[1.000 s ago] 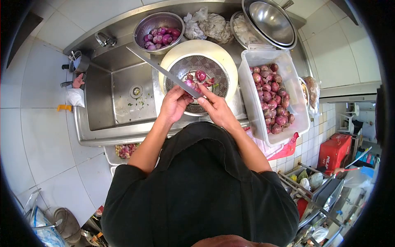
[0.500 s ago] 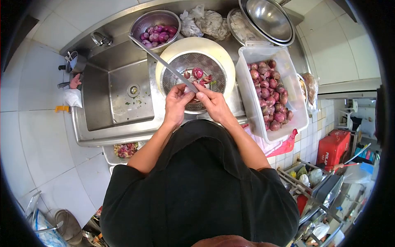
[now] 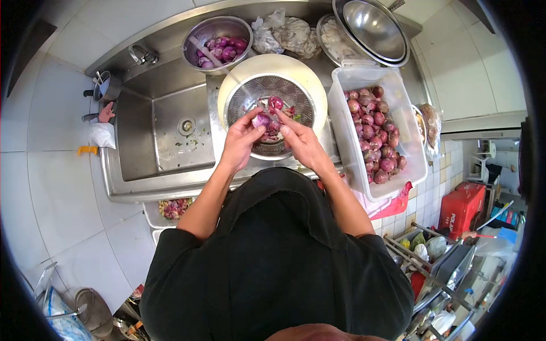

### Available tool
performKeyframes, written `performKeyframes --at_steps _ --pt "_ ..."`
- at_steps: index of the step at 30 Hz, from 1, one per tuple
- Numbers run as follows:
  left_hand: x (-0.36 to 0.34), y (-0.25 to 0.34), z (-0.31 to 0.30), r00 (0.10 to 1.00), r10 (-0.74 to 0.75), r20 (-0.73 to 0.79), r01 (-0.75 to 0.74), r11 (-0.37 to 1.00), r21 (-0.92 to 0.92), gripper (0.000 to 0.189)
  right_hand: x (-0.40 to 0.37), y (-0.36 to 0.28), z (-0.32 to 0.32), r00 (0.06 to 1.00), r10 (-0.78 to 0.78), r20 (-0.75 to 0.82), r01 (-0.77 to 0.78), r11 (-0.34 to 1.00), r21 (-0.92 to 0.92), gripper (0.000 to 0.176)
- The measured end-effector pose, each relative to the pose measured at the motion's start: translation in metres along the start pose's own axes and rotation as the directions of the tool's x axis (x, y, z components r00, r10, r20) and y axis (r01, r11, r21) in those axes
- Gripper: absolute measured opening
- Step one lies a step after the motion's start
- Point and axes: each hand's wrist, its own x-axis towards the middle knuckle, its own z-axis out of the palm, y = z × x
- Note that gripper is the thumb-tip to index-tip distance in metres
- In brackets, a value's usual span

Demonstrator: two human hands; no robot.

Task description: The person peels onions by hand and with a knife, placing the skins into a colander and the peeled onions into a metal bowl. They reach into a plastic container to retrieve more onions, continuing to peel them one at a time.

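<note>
My left hand (image 3: 241, 141) holds a purple onion (image 3: 261, 120) between thumb and fingers, over a perforated steel colander (image 3: 301, 96). On the onion's other side, my right hand (image 3: 301, 143) is closed on the knife (image 3: 230, 73), whose blurred blade points up and left toward a steel bowl; its handle is hidden by the fingers. Another red onion (image 3: 275, 103) and loose skins lie in the colander, which rests on a round cream board (image 3: 227, 91).
Peeled onions fill part of the steel bowl (image 3: 190, 57) at the back. Unpeeled onions lie in a white plastic bin (image 3: 416, 162) on the right. A sink basin (image 3: 170, 131) is at the left; plastic bags (image 3: 296, 35) and stacked bowls (image 3: 375, 28) stand behind.
The knife blade has swung away from the onion and is now smeared by motion. My hands have moved slightly apart, and the onion between them shows more fully.
</note>
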Motion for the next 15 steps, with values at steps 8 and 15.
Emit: performKeyframes --at_steps 8,15 --pt "-0.005 0.009 0.003 0.998 0.054 -0.013 -0.044 0.909 0.415 0.053 -0.003 -0.007 0.002 0.994 -0.083 0.074 0.090 0.991 -0.095 0.058" --pt "-0.007 0.001 0.002 0.993 0.030 0.111 -0.038 0.997 0.069 0.052 0.000 0.003 0.001 0.991 0.128 0.042 -0.134 0.962 0.238 0.052"
